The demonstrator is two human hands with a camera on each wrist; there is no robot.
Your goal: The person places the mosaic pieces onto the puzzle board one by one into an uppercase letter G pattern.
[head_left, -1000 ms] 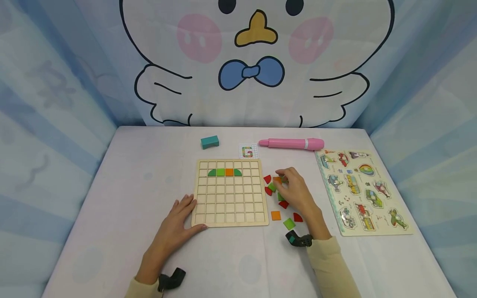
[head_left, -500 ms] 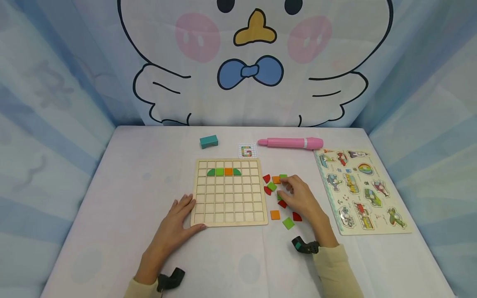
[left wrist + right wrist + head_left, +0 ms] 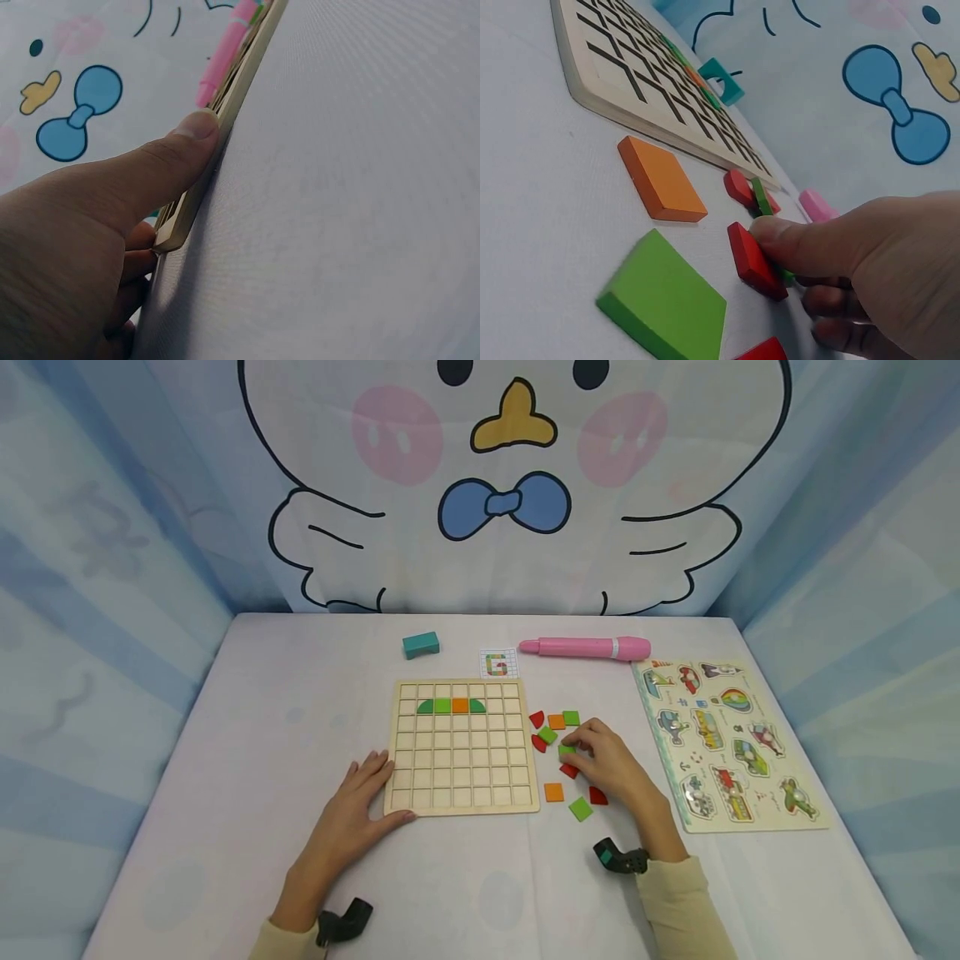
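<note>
A wooden grid board [image 3: 461, 777] lies on the white table, with a row of dark green, green and orange tiles [image 3: 452, 706] in its second row. My left hand [image 3: 375, 797] rests flat on the board's near left corner, thumb [image 3: 187, 142] straight along the front edge [image 3: 225, 120]. Right of the board lie several loose red, orange and green tiles. My right hand [image 3: 592, 756] is among them, thumb and fingers pinching a green tile [image 3: 566, 749]. In the right wrist view the thumb [image 3: 780, 236] sits just above a red tile [image 3: 754, 262]; the pinched green tile is mostly hidden there.
At the back lie a teal block [image 3: 421, 645], a small pattern card [image 3: 499, 664] and a pink pen [image 3: 585, 648]. A vehicle peg puzzle [image 3: 727, 747] lies at the right. An orange tile [image 3: 660, 178] and a green tile [image 3: 664, 304] lie nearest me. A cartoon curtain walls the table.
My right hand has drawn back toward me from the far tiles, uncovering an orange and a green one, and now pinches a nearer green tile. The left hand has stayed put.
</note>
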